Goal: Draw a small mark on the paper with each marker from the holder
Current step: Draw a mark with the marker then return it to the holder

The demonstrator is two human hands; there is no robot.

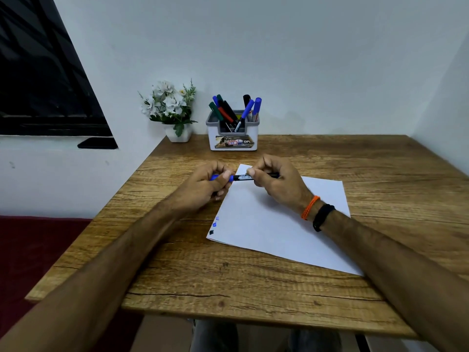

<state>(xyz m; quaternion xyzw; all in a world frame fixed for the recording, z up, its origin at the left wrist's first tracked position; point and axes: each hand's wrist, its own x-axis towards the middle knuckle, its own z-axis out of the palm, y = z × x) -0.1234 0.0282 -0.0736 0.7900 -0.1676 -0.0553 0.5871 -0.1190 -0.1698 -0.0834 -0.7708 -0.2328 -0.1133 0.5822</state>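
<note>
A black marker [242,177] with a blue cap lies level between both hands, above the far left corner of the white paper [274,224]. My left hand [205,185] is closed around the blue cap end. My right hand [278,182] grips the black barrel. The cap looks joined to the barrel. Near the paper's left edge are two small blue marks [215,223] and one black mark [211,232]. The white and grey holder [232,134] stands at the back of the table with several markers in blue, green, red and black.
A small white pot of white flowers [171,110] stands left of the holder at the table's back corner. The wooden table [228,275] meets white walls behind and to the right. A dark window and a red surface lie to the left.
</note>
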